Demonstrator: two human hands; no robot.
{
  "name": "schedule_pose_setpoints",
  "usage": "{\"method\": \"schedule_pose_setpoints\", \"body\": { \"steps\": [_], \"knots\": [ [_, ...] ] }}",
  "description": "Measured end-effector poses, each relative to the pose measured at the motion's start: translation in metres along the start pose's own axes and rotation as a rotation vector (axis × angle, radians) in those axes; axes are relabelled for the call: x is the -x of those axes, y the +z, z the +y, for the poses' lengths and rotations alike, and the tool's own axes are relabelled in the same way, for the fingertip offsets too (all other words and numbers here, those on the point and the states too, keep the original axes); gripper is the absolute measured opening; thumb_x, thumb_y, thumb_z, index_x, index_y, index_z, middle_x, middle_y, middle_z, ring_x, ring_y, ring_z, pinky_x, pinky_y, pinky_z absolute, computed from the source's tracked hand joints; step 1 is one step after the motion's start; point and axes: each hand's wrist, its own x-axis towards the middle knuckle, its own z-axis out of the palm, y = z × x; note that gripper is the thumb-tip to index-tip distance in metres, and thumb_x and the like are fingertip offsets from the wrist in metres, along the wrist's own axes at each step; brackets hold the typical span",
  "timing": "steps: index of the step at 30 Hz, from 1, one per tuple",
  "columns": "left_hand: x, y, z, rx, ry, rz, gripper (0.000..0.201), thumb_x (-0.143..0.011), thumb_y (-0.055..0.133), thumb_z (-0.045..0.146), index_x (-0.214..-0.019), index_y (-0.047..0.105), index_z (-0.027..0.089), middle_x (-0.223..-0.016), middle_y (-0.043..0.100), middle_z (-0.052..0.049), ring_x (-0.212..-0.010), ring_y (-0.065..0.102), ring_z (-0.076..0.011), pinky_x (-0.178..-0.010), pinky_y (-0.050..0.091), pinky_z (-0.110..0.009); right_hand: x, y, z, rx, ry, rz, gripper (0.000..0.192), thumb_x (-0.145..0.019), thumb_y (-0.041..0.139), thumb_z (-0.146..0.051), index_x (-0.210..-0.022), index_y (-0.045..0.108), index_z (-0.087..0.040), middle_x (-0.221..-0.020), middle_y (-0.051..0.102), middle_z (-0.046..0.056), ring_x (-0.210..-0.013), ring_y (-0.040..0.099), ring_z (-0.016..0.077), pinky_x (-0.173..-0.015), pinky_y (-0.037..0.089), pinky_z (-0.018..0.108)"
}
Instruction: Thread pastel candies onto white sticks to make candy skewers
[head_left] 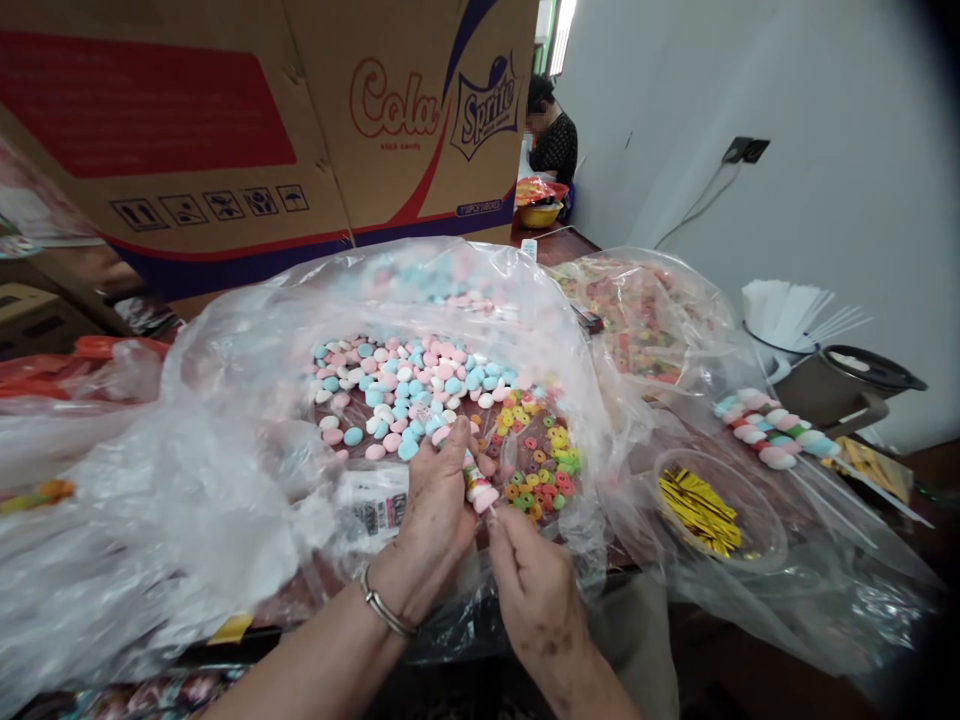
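Observation:
My left hand (442, 500), with a metal bracelet at the wrist, is wrapped round a candy skewer (481, 492) of pastel marshmallow-like and coloured pieces. Just below it, my right hand (536, 585) is closed at the skewer's lower end, where a thin pale stick shows. Behind the hands, pink, blue and white candies (405, 390) lie loose in a large clear plastic bag (247, 330). Small ring candies (536, 470) in yellow, green and red are heaped to the right of the left hand. A printed white packet (375, 510) sits left of my left hand.
A big cardboard box (315, 130) stands behind the bag. At right are gold twist ties (697, 510) in a clear tub (772, 545), loaded candy skewers (772, 430), a dark pitcher (832, 390) and white sticks (787, 310). Another person (555, 140) sits at the back.

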Motion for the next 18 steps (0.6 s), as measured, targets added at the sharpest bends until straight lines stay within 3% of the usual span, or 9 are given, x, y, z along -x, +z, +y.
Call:
{"method": "schedule_pose_setpoints", "body": {
  "steps": [3, 5, 8, 10, 12, 14, 18],
  "knots": [
    [0.001, -0.002, 0.001, 0.048, -0.019, -0.053, 0.038, -0.065, 0.088, 0.038, -0.075, 0.059, 0.017, -0.055, 0.061, 0.004, -0.044, 0.058, -0.0106, -0.042, 0.047, -0.019, -0.005, -0.005, -0.005, -0.564, 0.45, -0.171, 0.029, -0.092, 0.048, -0.036, -0.072, 0.058, -0.018, -0.043, 0.04, -0.008, -0.038, 0.032, 0.0078, -0.04, 0.021, 0.021],
    [-0.001, -0.004, 0.006, 0.103, -0.039, -0.087, 0.033, -0.067, 0.087, 0.035, -0.076, 0.063, 0.015, -0.065, 0.068, -0.001, -0.053, 0.065, -0.0135, -0.05, 0.054, -0.022, -0.008, -0.01, -0.01, -0.892, 0.643, -0.25, 0.024, -0.084, 0.055, -0.038, -0.071, 0.058, -0.018, -0.037, 0.032, -0.011, -0.034, 0.022, 0.0059, -0.038, 0.016, 0.02],
    [-0.006, -0.007, 0.017, 0.143, -0.053, -0.158, 0.022, -0.072, 0.082, 0.026, -0.08, 0.068, 0.012, -0.069, 0.07, -0.002, -0.06, 0.068, -0.0148, -0.056, 0.057, -0.024, -0.011, -0.015, -0.015, -1.212, 0.748, -0.393, 0.022, -0.076, 0.062, -0.037, -0.068, 0.057, -0.018, -0.032, 0.029, -0.013, -0.03, 0.014, 0.004, -0.036, 0.016, 0.02],
    [-0.01, -0.008, 0.023, 0.16, -0.057, -0.218, 0.014, -0.078, 0.077, 0.021, -0.08, 0.068, 0.011, -0.062, 0.064, 0.001, -0.053, 0.063, -0.0113, -0.052, 0.055, -0.022, -0.01, -0.015, -0.016, -1.276, 0.752, -0.435, 0.023, -0.077, 0.063, -0.039, -0.069, 0.057, -0.018, -0.031, 0.027, -0.014, -0.03, 0.012, 0.0039, -0.036, 0.018, 0.02],
    [-0.013, -0.007, 0.027, 0.182, -0.051, -0.217, 0.013, -0.084, 0.071, 0.018, -0.074, 0.066, 0.011, -0.055, 0.058, 0.004, -0.045, 0.055, -0.0082, -0.046, 0.052, -0.02, -0.006, -0.013, -0.014, -1.179, 0.706, -0.388, 0.024, -0.081, 0.059, -0.04, -0.071, 0.056, -0.019, -0.034, 0.028, -0.013, -0.031, 0.014, 0.0046, -0.037, 0.017, 0.02],
    [-0.016, -0.005, 0.028, 0.195, -0.033, -0.151, 0.021, -0.088, 0.065, 0.014, -0.067, 0.063, 0.011, -0.052, 0.054, 0.004, -0.042, 0.052, -0.0074, -0.044, 0.05, -0.019, -0.002, -0.01, -0.011, -0.924, 0.603, -0.321, 0.026, -0.087, 0.053, -0.04, -0.071, 0.054, -0.019, -0.039, 0.031, -0.011, -0.035, 0.022, 0.006, -0.039, 0.019, 0.02],
    [-0.018, -0.004, 0.025, 0.176, -0.042, -0.052, 0.031, -0.092, 0.061, 0.013, -0.061, 0.057, 0.013, -0.051, 0.055, 0.002, -0.04, 0.051, -0.0078, -0.042, 0.05, -0.019, 0.005, -0.008, -0.004, -0.249, 0.199, -0.197, 0.029, -0.096, 0.042, -0.031, -0.07, 0.05, -0.02, -0.052, 0.041, -0.006, -0.045, 0.038, 0.0084, -0.044, 0.026, 0.021]
  ]
}}
